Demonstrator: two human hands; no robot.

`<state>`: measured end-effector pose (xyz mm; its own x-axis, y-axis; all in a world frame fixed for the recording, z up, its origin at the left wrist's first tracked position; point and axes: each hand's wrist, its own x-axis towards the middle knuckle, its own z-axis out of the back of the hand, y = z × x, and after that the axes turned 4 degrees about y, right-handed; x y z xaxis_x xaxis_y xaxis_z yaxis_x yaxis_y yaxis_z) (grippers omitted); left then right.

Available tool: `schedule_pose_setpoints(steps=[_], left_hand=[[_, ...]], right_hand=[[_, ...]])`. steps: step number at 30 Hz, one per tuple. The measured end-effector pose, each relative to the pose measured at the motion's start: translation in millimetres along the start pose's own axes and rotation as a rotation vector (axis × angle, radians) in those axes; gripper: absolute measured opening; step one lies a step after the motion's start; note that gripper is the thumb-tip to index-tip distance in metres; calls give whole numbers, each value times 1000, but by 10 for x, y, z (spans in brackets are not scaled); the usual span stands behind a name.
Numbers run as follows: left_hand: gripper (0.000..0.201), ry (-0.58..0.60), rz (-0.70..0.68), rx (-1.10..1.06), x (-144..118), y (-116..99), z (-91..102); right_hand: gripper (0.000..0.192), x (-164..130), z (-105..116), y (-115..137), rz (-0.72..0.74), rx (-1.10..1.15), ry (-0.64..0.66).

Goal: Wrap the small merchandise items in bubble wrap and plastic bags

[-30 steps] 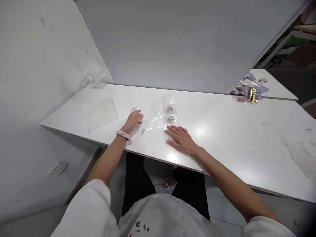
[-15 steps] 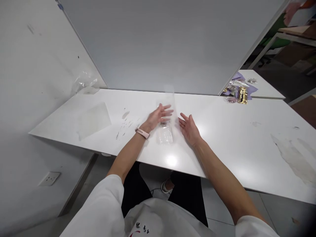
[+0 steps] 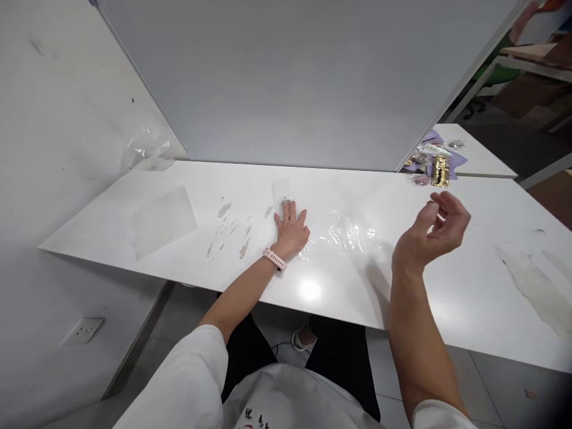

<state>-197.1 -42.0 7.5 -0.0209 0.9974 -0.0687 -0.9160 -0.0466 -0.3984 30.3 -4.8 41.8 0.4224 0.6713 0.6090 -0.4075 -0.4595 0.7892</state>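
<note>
My left hand (image 3: 291, 229) lies flat, palm down, on a clear plastic film (image 3: 344, 229) spread over the white table (image 3: 447, 280). The film is crinkled and stretches from my left hand toward the right. A pink band sits on that wrist. My right hand (image 3: 435, 229) is lifted above the table to the right, fingers loosely curled, with nothing visible in it. It touches neither the film nor the table.
A frosted plastic sheet (image 3: 164, 219) lies at the table's left. Crumpled clear plastic (image 3: 149, 154) sits in the far left corner. Gold and purple packets (image 3: 435, 164) lie at the far right. A grey panel (image 3: 290, 83) stands behind the table.
The film that stood between both hands now lies spread flat to the right. My left hand pressed down on it. My right hand rose and swung right, off the table.
</note>
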Motion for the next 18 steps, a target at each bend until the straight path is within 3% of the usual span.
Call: schedule_pose_setpoints(steps=[2,6,8,12,18], left_hand=[[59,9,-12,-34,-11,-31,2],[67,35,-82,-55,-74,-153,-9],[69,48,-104,-62,-106,-190,6],[71,34,-112,-41,-127,-170,80],[73,-8,-69,-24,-103,-59,313]], right_hand=[[36,-159,-48,103,133,-54,133],[34,-520,-292,55,227,-252,743],[39,-647,-393,-56,232,-353,928],[46,-760,-465,-197,301,-451,1097],[49,-779,-490,-173,340,-540,1148]])
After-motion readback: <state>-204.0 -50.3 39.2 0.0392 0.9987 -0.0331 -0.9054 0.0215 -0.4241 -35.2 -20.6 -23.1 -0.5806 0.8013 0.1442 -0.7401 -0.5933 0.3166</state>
